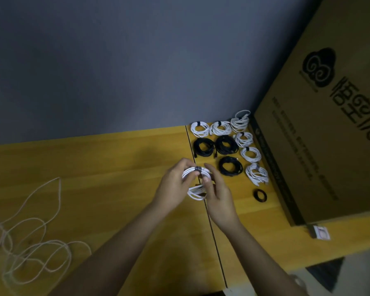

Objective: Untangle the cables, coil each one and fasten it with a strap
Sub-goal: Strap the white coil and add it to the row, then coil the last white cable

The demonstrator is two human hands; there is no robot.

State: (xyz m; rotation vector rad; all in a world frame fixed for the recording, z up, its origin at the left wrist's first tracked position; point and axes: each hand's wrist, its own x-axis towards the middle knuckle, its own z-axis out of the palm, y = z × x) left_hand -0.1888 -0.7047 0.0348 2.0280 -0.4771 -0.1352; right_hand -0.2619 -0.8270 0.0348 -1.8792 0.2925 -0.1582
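Here we see both hands raised just above the yellow wooden table (107, 167), sharing one white coiled cable (195, 182). The left hand (175, 180) curls its fingers round the coil's left side, and the right hand (217, 195) pinches the coil's upper part between thumb and forefinger, just beside a dark strap (198, 168) wrapped over the top of the coil. Behind the hands, near the table's far edge, lie finished bundles: six white coils (220, 128) running along the back and down beside a large cardboard box (320, 133), and three black coils (226, 146) nested between them. A small black roll of strap (260, 195) lies near the box, apart from the bundles. At the table's left, a loose whitish cable (30, 238) sprawls in open loops, well apart from the hands.
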